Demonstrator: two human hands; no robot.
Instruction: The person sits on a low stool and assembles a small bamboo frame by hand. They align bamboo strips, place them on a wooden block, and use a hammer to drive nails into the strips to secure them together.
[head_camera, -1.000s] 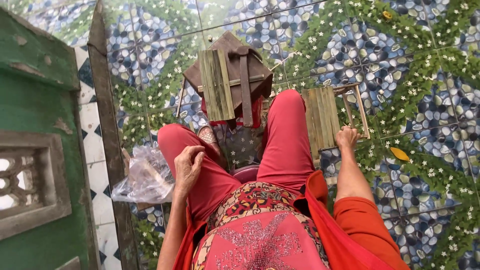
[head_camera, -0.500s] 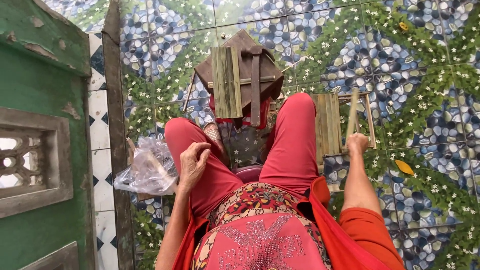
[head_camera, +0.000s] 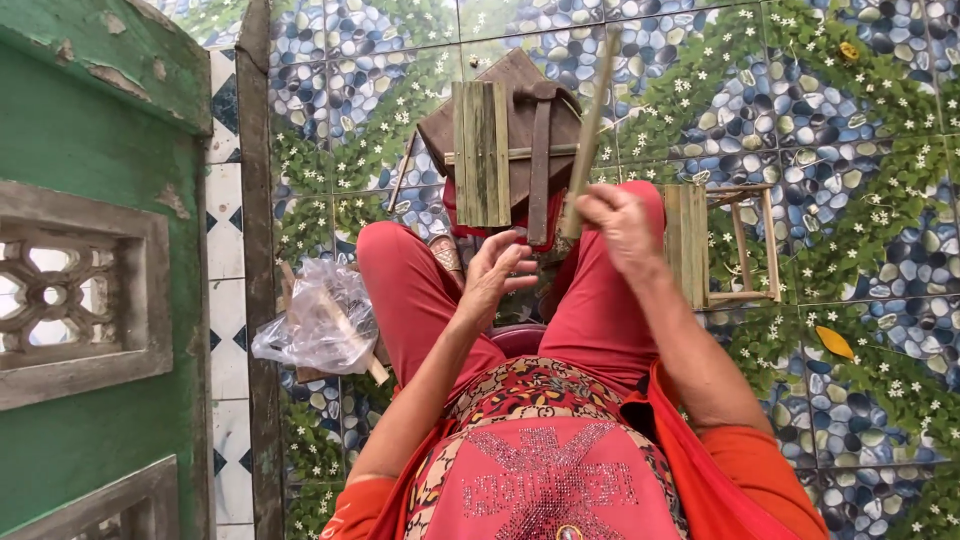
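Seated on a patterned tile floor (head_camera: 860, 120), a person in red trousers grips a thin bamboo strip (head_camera: 590, 120) in the right hand (head_camera: 622, 228), the left hand (head_camera: 495, 272) open just beside it. A part-built slat frame (head_camera: 482, 152) rests ahead; a clear plastic bag (head_camera: 318, 322) lies near the left knee.

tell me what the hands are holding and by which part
The right hand grips a green bamboo strip by its lower end. The left hand is open, holding nothing.

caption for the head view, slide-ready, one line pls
Seated person in red trousers lifts a thin green strip in the right hand, open left hand beside it.
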